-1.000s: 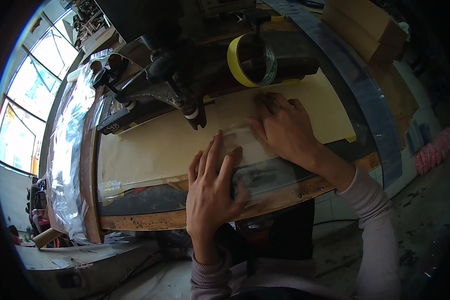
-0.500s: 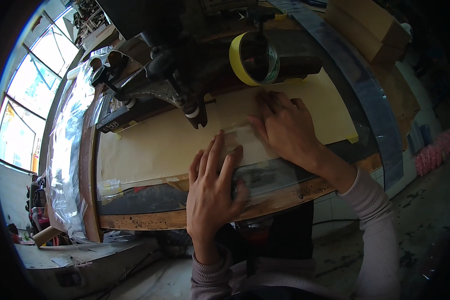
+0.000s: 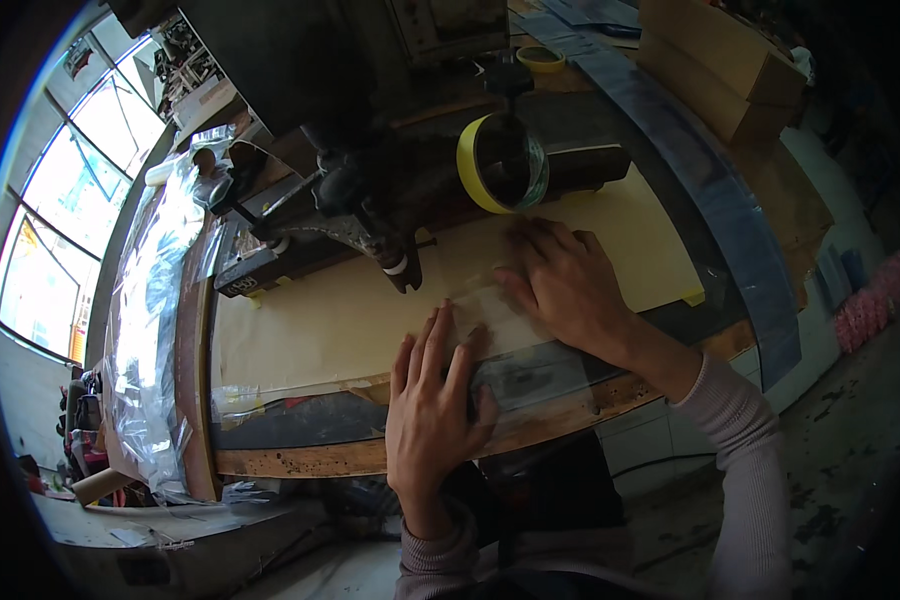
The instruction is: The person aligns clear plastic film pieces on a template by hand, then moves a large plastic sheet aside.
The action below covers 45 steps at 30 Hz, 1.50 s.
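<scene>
The clear plastic sheet (image 3: pixel 535 375) lies near the centre, partly over the cream paper (image 3: pixel 305 345) and reaching toward 5 o'clock, over the wooden edge of the desk (image 3: pixel 310 462). The left hand (image 3: pixel 432 415), at 6 o'clock, rests with fingers spread, grasping nothing visible. The right hand (image 3: pixel 573 288), at 3 o'clock, lies loosely bent, thumb apart from the fingers; its fingertips are too dim to tell exactly what they touch.

The likeliest trouble is slipping: the plastic looks thin and slick, so uneven pressure from the two hands could skew or wrinkle it. The part over the desk's edge could snag on a sleeve and drag the rest along. The metal prong (image 3: pixel 400 272), near the centre toward 11 o'clock, is close to the left fingertips, so a careless reach could knock or catch them. The see-through film would also make a crooked edge hard to notice.

As for writing, the dark bar (image 3: pixel 248 277) at 9 o'clock bears pale marks, and the yellow tape roll (image 3: pixel 470 170) at 12 o'clock shows blurred patterning inside; no label is clearly readable.
</scene>
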Available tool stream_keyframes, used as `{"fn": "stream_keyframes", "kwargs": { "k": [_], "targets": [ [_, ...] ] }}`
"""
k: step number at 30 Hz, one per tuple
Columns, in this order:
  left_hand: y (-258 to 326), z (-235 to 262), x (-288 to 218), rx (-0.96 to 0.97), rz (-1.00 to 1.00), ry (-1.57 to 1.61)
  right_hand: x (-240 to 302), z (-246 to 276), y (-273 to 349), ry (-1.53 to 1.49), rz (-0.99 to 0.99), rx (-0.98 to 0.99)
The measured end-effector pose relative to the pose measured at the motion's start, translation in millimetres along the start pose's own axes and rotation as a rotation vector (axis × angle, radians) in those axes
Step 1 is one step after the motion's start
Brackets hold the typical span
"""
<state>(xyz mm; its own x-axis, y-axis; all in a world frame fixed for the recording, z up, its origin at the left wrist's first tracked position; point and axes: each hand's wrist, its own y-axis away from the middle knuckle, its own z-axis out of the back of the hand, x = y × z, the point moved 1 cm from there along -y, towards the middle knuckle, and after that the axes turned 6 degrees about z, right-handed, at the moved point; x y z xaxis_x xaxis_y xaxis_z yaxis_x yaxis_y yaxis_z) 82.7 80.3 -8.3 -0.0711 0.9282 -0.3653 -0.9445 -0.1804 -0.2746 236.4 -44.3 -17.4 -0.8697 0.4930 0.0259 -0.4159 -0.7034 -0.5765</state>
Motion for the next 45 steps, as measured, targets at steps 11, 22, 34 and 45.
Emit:
{"fn": "stream_keyframes", "kwargs": {
  "k": [11, 22, 34, 45],
  "targets": [
    [7, 1, 1, -0.057, -0.025, -0.016, 61, 53, 69, -0.328, -0.177, -0.102],
    [8, 2, 1, -0.048, -0.010, -0.018, 66, 42, 72, -0.217, -0.203, -0.114],
    [8, 1, 1, -0.033, 0.013, -0.039, 66, 43, 69, -0.220, -0.205, -0.114],
    [9, 0, 2, -0.010, 0.021, -0.039, 66, 44, 68, -0.212, -0.208, -0.111]
  ]
}}
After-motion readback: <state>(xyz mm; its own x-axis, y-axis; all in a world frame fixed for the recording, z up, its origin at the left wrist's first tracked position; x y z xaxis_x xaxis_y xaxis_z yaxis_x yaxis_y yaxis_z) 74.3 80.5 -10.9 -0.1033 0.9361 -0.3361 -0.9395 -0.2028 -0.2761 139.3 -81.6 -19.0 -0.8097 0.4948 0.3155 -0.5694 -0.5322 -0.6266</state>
